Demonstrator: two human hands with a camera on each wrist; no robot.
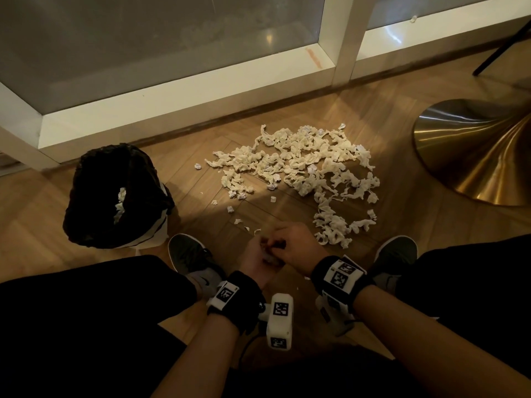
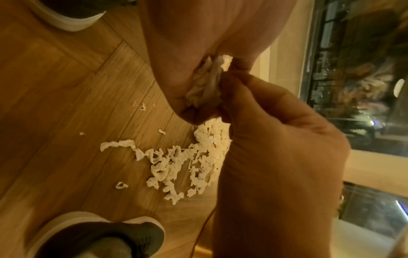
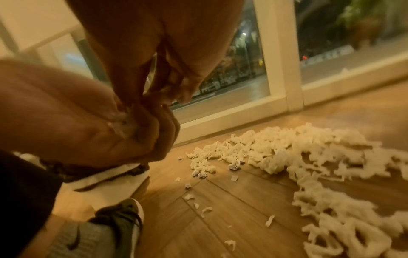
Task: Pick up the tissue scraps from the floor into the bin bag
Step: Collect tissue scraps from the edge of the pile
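I see my left hand (image 1: 260, 261) and right hand (image 1: 293, 244) meeting low between my shoes. The left hand's fingers curl round a wad of tissue (image 2: 206, 85); the right hand's fingertips (image 2: 232, 83) pinch the same wad. From the head view the wad is nearly hidden. The heap of tissue scraps (image 1: 304, 173) lies right of the bin bag (image 1: 115, 193), whose inside is mostly dark.
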